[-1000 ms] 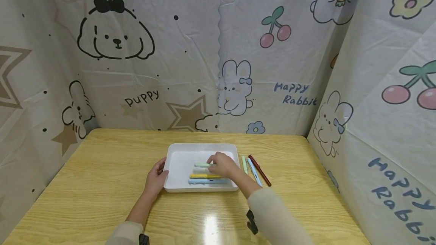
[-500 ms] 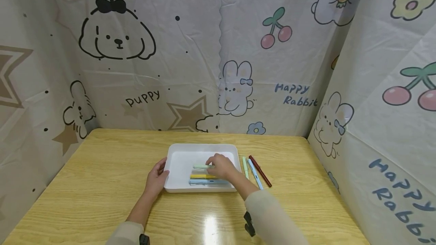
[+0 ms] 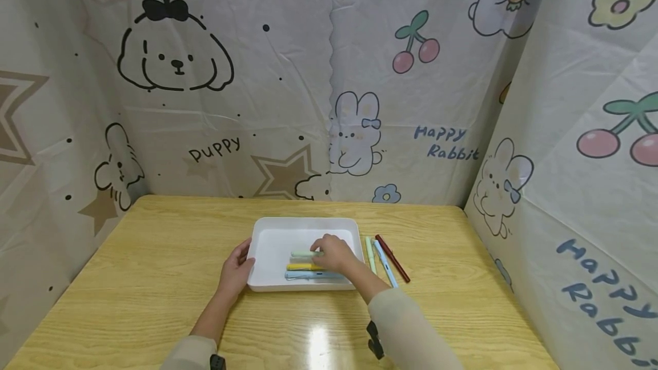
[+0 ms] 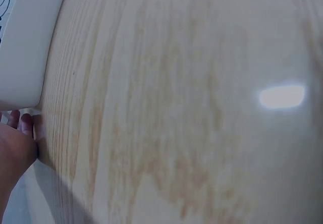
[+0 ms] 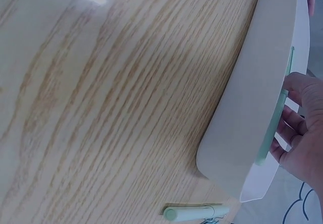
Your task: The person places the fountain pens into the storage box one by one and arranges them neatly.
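A white rectangular tray (image 3: 272, 286) sits on the wooden table. At its left wall, my left hand (image 3: 237, 270) grips the tray's side; the left wrist view catches the fingertips by the tray's corner (image 4: 22, 90). Over the tray's right half, my right hand (image 3: 333, 253) pinches a light green pen (image 3: 303, 254), which lies sideways. The right wrist view shows this green pen (image 5: 272, 128) between thumb and fingers, just past the tray wall. Nearer me inside the tray, a yellow pen (image 3: 300, 266) and a light blue pen (image 3: 303, 274) lie parallel, their right ends partly hidden by the right hand.
Right of the tray, another light green pen (image 3: 370, 253), a light blue pen (image 3: 384, 262) and a dark red pen (image 3: 393, 258) lie on the table (image 3: 169, 256). A printed cloth (image 3: 288, 84) hangs behind and along both sides.
My right hand has moved slightly toward me with the green pen, bringing it nearer the yellow one. The left hand stays at the tray's side.
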Demonstrator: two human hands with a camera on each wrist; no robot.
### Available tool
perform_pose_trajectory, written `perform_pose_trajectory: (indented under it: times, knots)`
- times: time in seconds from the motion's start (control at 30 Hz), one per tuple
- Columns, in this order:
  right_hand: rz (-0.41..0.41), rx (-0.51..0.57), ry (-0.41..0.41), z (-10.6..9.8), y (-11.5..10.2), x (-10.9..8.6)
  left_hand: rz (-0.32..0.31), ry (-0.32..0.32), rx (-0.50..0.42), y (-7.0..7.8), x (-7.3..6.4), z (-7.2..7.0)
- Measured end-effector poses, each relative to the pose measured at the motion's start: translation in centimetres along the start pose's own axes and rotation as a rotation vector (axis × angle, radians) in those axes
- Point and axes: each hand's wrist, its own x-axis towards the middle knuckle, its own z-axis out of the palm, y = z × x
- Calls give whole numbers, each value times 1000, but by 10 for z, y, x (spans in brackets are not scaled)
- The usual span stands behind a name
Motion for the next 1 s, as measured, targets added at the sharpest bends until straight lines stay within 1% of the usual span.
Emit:
perform_pose_trajectory:
  times: [0.17, 0.33, 0.5, 1.0]
  knots:
    - [22, -15, -7, 1, 1, 1, -2, 1, 2, -1, 1, 0]
    - [16, -12, 1, 2, 2, 1, 1, 0, -1, -2, 2, 0]
    - [15, -9, -13, 3, 2, 0, 4, 4, 12, -2, 2, 0]
    - [37, 54, -33, 11, 3, 1, 16, 3, 2, -5, 3, 0]
